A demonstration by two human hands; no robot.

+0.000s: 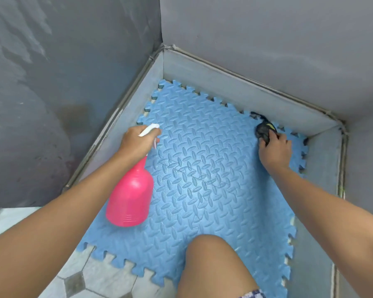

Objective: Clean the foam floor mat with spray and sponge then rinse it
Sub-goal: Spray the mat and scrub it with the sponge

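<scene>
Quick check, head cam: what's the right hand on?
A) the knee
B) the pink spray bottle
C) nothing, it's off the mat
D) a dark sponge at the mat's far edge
D: the right hand grips a dark sponge pressed on the blue foam mat near its far edge, while the left hand holds the pink spray bottle by its white trigger head.

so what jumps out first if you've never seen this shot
The bright pink spray bottle in the left hand, held over the blue foam mat that fills the grey-walled corner. At the mat's far right edge, the right hand presses a dark sponge.
</scene>
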